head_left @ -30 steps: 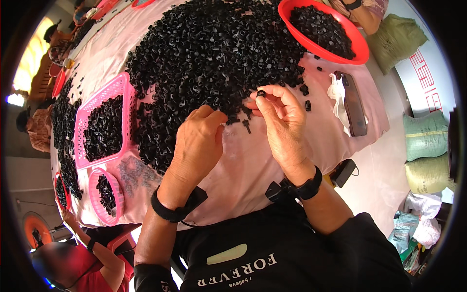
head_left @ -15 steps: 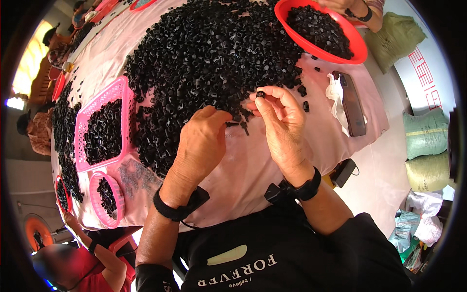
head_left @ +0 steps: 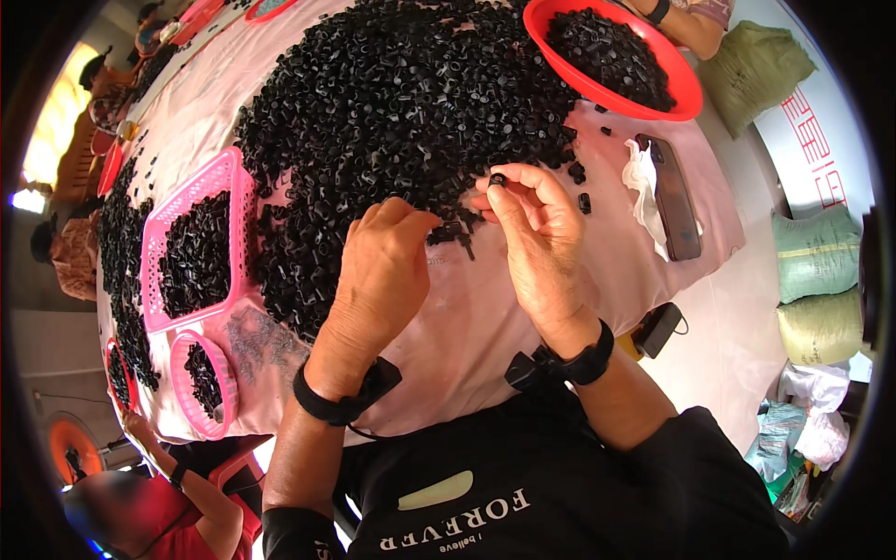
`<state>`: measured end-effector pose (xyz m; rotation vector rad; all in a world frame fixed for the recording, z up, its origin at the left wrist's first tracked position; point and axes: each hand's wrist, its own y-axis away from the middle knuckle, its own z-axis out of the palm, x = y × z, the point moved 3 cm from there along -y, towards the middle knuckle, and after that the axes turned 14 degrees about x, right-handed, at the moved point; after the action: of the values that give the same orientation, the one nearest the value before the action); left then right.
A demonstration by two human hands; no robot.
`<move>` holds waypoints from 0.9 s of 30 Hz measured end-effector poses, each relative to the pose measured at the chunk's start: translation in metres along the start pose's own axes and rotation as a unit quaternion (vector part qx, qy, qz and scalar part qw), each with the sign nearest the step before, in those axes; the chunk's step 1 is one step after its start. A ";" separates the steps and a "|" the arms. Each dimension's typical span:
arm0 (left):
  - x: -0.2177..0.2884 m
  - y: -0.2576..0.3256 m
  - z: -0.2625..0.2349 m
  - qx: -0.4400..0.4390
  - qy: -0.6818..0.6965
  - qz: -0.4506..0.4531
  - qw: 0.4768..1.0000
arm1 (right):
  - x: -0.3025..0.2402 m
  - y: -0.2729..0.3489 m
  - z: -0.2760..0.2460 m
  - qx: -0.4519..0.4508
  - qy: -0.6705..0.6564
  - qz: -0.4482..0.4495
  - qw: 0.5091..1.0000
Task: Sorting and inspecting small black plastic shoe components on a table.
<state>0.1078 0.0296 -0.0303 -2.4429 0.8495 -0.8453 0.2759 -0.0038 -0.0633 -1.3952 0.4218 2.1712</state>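
Observation:
A large heap of small black plastic parts [head_left: 401, 112] covers the middle of the pink-covered table, and I work at its near edge. My right hand [head_left: 541, 247] pinches a black ring-shaped plastic part [head_left: 497, 179] between thumb and forefinger, raised above the cloth. To its left, my left hand [head_left: 385, 257] has its fingers drawn together, back of the hand facing up. Its fingertips are beside a few loose black parts [head_left: 453, 233]; whether they grip one is hidden.
Left of the heap stand a pink basket [head_left: 245, 224] and a small pink bowl [head_left: 177, 383], both holding black parts. A red basin [head_left: 693, 101] is at the far right near another person's arm [head_left: 695, 28]. A phone [head_left: 674, 210] lies beside white tissue [head_left: 642, 191].
My hands keep almost the same place and the right still pinches the ring-shaped part. At the far right, the other person's hand has shifted up, partly out of view.

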 end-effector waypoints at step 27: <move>0.009 -0.018 0.029 -0.025 -0.159 0.039 0.986 | 0.005 0.002 0.001 -0.026 0.019 -0.003 0.999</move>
<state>0.1405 0.0422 -0.0377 -2.4783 0.8446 -0.3944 0.2726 -0.0032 -0.0676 -1.4665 0.3762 2.1682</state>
